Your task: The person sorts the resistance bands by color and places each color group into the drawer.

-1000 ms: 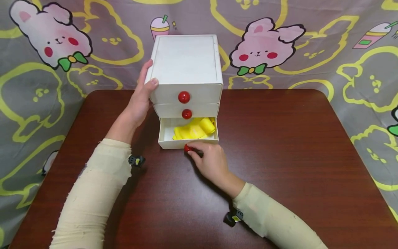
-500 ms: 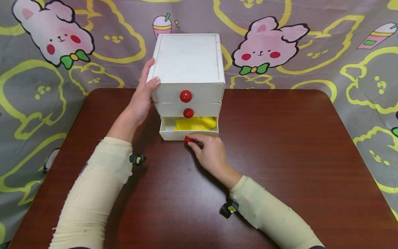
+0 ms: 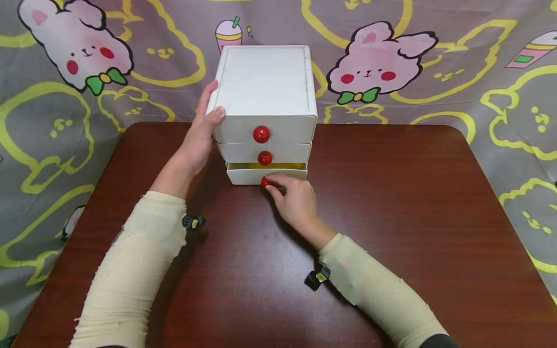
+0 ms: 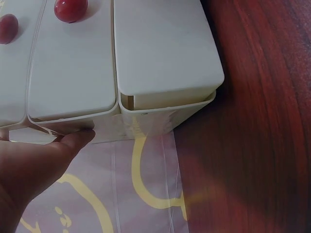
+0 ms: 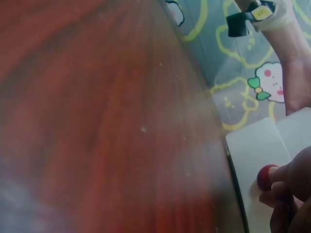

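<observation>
A white cabinet of three stacked drawers [image 3: 263,79] stands toward the back of the table. My right hand [image 3: 298,200] pinches the round red knob [image 5: 265,177] of the bottom drawer [image 3: 243,177] between thumb and forefinger. That drawer sticks out slightly, with a thin gap along its top. Through the gap shows a sliver of something yellow [image 3: 261,165]; the rest is hidden inside. My left hand [image 3: 194,142] rests against the cabinet's left side, fingers extended along it and thumb at the upper front corner. The two upper drawers are closed, each with a red knob [image 3: 261,134].
The dark red-brown wooden table [image 3: 391,217] extends on both sides of the cabinet and in front of it. Close behind hangs a grey cloth [image 3: 270,24] printed with cartoon rabbits. Both wrists carry small black cameras [image 3: 317,277].
My right hand has pushed the bottom drawer back into the cabinet, from well out to nearly in. The yellow rolled cloth inside has gone mostly out of sight. My left hand stays at the cabinet's side.
</observation>
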Motion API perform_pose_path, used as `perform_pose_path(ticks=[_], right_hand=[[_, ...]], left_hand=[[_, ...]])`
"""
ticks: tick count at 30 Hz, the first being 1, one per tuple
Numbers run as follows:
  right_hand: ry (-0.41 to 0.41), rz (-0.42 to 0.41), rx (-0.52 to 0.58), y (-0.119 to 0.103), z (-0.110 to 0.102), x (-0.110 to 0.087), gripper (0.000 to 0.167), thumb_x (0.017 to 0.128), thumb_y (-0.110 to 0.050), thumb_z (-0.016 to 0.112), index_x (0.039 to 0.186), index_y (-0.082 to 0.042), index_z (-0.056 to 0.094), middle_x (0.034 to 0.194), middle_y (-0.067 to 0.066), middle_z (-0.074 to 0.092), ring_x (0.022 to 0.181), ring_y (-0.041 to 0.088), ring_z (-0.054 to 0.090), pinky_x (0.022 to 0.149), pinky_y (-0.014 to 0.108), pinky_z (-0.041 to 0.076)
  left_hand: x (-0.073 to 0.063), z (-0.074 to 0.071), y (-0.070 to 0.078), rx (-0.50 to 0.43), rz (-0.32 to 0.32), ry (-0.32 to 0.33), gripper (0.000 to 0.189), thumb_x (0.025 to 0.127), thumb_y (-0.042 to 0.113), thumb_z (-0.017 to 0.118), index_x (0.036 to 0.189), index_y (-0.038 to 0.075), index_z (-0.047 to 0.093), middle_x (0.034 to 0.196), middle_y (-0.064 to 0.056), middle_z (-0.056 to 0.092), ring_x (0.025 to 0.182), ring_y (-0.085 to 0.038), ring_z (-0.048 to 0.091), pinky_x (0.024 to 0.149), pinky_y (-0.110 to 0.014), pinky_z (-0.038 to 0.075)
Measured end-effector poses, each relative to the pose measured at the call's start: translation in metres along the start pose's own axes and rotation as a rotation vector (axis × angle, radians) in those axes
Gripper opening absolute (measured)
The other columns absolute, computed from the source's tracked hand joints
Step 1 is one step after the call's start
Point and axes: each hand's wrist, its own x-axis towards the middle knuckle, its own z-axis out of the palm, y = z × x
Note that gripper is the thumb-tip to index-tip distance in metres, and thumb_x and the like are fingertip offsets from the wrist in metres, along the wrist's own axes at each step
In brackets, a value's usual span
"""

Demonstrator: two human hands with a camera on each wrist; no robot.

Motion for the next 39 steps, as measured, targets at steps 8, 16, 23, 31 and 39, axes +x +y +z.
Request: perform_pose_path(ticks=[8, 16, 23, 31, 39], right_hand=[[0.029, 0.025, -0.005, 0.004, 0.003, 0.009, 0.02, 0.09, -0.022, 0.077, 0.11, -0.02, 0.079, 0.104, -0.005, 0.074, 0.096, 0.019, 0.07, 0.077, 0.043, 0.054], [0.021, 0.077, -0.024, 0.005, 0.004, 0.014, 0.02, 0.089, -0.025, 0.078, 0.108, -0.022, 0.08, 0.102, -0.006, 0.074, 0.095, 0.023, 0.07, 0.075, 0.046, 0.053], [-0.003, 0.071, -0.052, 0.004, 0.007, 0.013, 0.021, 0.091, -0.027, 0.076, 0.111, -0.025, 0.079, 0.104, -0.007, 0.074, 0.093, 0.023, 0.07, 0.071, 0.047, 0.054], [-0.121, 0.053, -0.128, 0.0, -0.002, 0.016, 0.028, 0.092, -0.029, 0.073, 0.12, -0.027, 0.075, 0.113, -0.007, 0.072, 0.094, 0.025, 0.07, 0.064, 0.047, 0.053], [-0.214, -0.207, -0.04, -0.008, -0.036, 0.003, 0.046, 0.092, -0.033, 0.072, 0.136, -0.02, 0.065, 0.123, -0.001, 0.068, 0.104, 0.017, 0.066, 0.081, 0.041, 0.052]], left_hand=[[0.0, 0.001, 0.0, -0.004, -0.003, -0.002, 0.066, 0.096, 0.038, 0.048, 0.156, 0.037, 0.019, 0.156, 0.0, 0.013, 0.137, -0.025, 0.021, 0.103, -0.052, 0.028], [0.001, 0.001, -0.001, 0.005, -0.011, -0.008, 0.067, 0.096, 0.04, 0.049, 0.155, 0.039, 0.019, 0.156, 0.0, 0.013, 0.137, -0.026, 0.021, 0.103, -0.055, 0.028], [0.0, -0.001, -0.004, -0.011, -0.004, 0.004, 0.066, 0.097, 0.039, 0.049, 0.156, 0.038, 0.02, 0.156, -0.001, 0.015, 0.138, -0.025, 0.021, 0.103, -0.052, 0.029], [-0.001, -0.002, -0.002, 0.014, -0.02, 0.021, 0.067, 0.098, 0.041, 0.049, 0.157, 0.041, 0.018, 0.158, 0.002, 0.015, 0.14, -0.022, 0.019, 0.106, -0.054, 0.026], [-0.032, -0.006, 0.009, 0.378, -0.124, 0.174, 0.083, 0.097, 0.052, 0.055, 0.162, 0.031, 0.006, 0.164, -0.001, 0.017, 0.146, -0.016, 0.017, 0.116, -0.043, 0.018]])
